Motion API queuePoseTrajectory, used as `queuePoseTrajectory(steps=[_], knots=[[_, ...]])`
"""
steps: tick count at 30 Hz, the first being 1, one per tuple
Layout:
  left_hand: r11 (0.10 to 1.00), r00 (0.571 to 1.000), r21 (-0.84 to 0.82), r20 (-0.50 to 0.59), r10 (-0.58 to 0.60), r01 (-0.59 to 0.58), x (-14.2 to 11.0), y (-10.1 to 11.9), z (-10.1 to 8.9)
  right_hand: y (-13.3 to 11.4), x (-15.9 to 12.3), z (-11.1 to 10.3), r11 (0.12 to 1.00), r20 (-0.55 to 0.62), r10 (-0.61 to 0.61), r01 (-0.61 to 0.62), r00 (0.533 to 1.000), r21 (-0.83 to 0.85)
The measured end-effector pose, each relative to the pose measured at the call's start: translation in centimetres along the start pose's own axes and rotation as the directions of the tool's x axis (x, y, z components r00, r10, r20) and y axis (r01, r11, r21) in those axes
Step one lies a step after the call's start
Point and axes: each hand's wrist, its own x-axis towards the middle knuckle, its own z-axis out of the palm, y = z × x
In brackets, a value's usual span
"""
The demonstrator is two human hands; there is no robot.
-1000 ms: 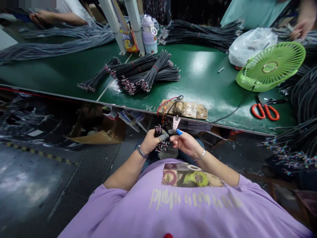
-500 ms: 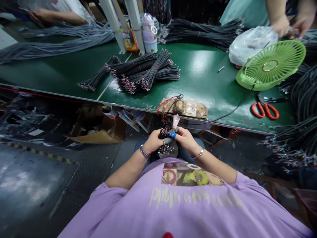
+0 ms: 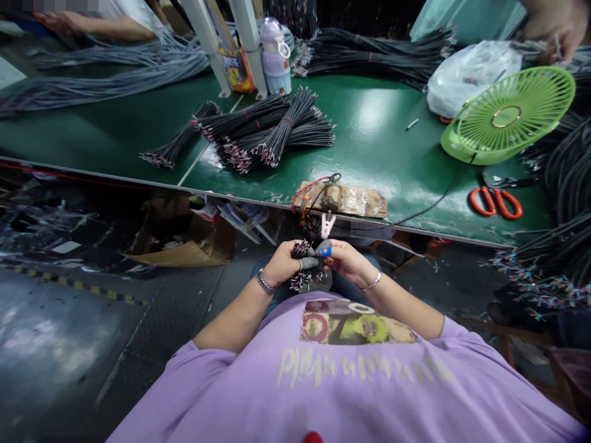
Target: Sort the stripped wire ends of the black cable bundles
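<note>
My left hand [image 3: 282, 264] is wrapped round a bundle of short dark cables [image 3: 305, 281], whose stripped ends show red, white and black wires. A grey cover sits on one of its fingers. Close beside it, my right hand [image 3: 344, 258] has its fingers pinched together by the wire ends, with grey and blue coverings on the fingertips. Whatever lies between those fingers is too small to make out. Just beyond the hands, a pale pink clothespin [image 3: 327, 226] stands at the table edge, below a taped wooden block [image 3: 360, 200] with red and black wires.
Tied cable bundles [image 3: 277, 129] lie on the green table [image 3: 369, 141]. To the right are a green fan [image 3: 508, 117], orange-handled scissors [image 3: 496, 202] and a plastic bag [image 3: 471, 77]. A bottle [image 3: 277, 58] stands behind. Co-workers' hands show at both far corners.
My right hand has drawn slightly down and back from the clothespin, which now shows its two legs apart. My left hand keeps hold of the cables. The view has shifted slightly.
</note>
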Motion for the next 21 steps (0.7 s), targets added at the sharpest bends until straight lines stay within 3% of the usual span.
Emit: queuePoseTrajectory(steps=[3,6,11,15,21], knots=[[0.996,0.996,0.061,-0.058,0.069,-0.065,0.0,0.4,0.0,-0.7,0.4,-0.2,0.994,-0.061,-0.013,0.02,0.998,0.111],[0.957,0.975,0.22,-0.074,0.211,-0.19,0.0,1.0,-0.1,-1.9,0.7,-0.2,0.981,-0.07,0.019,-0.005,0.997,0.192],[0.835,0.902,0.411,-0.062,0.427,-0.367,0.4,2.2,0.0,-3.3,1.2,0.6,0.995,-0.034,-0.044,0.046,0.998,0.083],[0.817,0.878,0.43,-0.101,0.467,-0.385,0.7,2.3,0.3,-3.3,1.5,1.1,0.995,-0.089,-0.095,0.098,0.991,0.033],[0.826,0.874,0.43,-0.146,0.463,-0.365,1.1,1.7,0.7,-3.2,1.6,1.0,0.986,-0.155,-0.068,0.09,0.986,0.137]])
